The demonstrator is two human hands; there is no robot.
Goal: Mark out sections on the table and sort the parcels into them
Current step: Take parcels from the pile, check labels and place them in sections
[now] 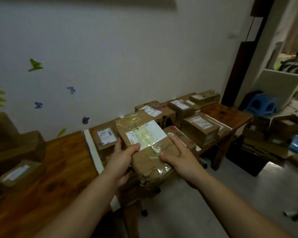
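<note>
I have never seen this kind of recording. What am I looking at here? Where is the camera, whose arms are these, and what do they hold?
There is no machine here. One camera sits on a person's head and looks forward and down, so you see that person's own hands from above. The left hand and the right hand grip a cardboard parcel between them. It is wrapped in clear tape and has a white label on top. Below it stands a wooden table against a wall. A white strip runs across the tabletop like a dividing line. Right of the strip, more labelled parcels lie close together. At the far left are a few blurred parcels.
</note>
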